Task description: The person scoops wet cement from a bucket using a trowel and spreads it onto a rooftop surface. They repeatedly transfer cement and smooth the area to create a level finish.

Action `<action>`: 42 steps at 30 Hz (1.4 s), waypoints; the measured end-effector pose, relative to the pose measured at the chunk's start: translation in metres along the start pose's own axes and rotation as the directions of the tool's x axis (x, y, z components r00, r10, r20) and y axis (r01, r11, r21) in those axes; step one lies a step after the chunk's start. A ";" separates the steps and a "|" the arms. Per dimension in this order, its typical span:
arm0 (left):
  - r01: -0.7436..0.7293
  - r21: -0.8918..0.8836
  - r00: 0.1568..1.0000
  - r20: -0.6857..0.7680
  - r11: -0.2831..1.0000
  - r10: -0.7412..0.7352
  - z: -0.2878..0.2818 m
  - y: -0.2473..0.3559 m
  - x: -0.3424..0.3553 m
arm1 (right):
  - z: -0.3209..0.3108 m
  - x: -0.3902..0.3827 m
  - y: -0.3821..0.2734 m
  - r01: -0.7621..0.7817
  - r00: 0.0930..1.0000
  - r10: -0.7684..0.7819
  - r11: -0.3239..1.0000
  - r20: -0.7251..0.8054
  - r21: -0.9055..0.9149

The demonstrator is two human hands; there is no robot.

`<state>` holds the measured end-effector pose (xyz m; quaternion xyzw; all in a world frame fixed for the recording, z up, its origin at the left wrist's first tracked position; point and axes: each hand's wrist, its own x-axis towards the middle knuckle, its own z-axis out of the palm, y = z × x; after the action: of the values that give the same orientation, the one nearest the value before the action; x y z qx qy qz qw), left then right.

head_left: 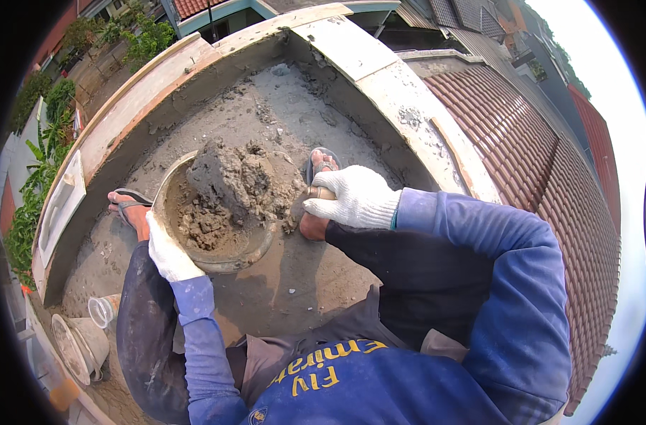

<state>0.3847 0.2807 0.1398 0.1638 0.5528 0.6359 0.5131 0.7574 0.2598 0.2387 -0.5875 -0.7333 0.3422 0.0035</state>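
A round bucket or basin [242, 258] holding grey, lumpy wet mortar [231, 180] sits between my sandalled feet. My left hand [168, 251], in a white knit glove, grips its rim on the left side. My right hand [347, 196], also white-gloved, is closed on the wooden handle of a trowel [321, 193] at the right side of the mortar. The trowel's blade is coated in mortar and partly lost against it. One sandal [132, 202] shows left of the bucket, the other [316, 160] beyond it to the right.
A low rendered parapet [347, 46] borders the cement floor [323, 283]. A small plastic tub [105, 309] and a mortar-stained bucket [78, 343] stand at lower left. Tiled roofs [507, 142] lie beyond the parapet on the right, greenery [36, 184] on the left.
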 end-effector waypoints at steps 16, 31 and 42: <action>-0.086 0.217 0.993 0.096 0.972 0.066 -0.034 -0.006 0.020 | 0.081 -0.061 0.206 -0.366 0.698 0.702 0.182 0.140 0.913; 0.103 0.067 0.994 0.014 0.992 -0.104 0.015 0.009 -0.003 | 0.100 -0.135 0.204 -0.167 0.669 0.743 0.128 0.017 0.978; 0.028 0.100 0.999 0.041 0.995 -0.032 -0.020 0.005 0.012 | 0.114 -0.133 0.171 -0.479 0.644 0.665 0.736 -0.378 0.478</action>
<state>0.3616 0.2807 0.1336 0.1945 0.5750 0.5961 0.5255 0.8995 0.1008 0.1179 -0.8517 -0.4054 0.2698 0.1934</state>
